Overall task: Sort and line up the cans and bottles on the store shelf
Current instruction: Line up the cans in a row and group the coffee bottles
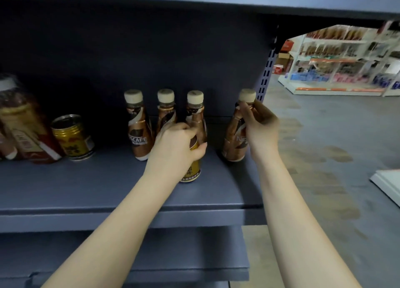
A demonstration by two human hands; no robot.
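Both hands grasp: left hand (pixel 177 144) wraps the gold can (pixel 191 168), right hand (pixel 257 125) pinches the coffee bottle (pixel 234 136) neck, for alignment.

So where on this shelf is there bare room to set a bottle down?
Bare shelf along the front edge, and a gap between the gold can and the leftmost coffee bottle. Crowded where the left hand grips a can among the bottles; the right hand holds the end bottle.

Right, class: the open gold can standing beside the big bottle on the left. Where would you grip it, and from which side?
Grip the gold can round its ribbed wall, coming from the front. Its top is open, the large bottle crowds its left, and the shelf before it is bare.
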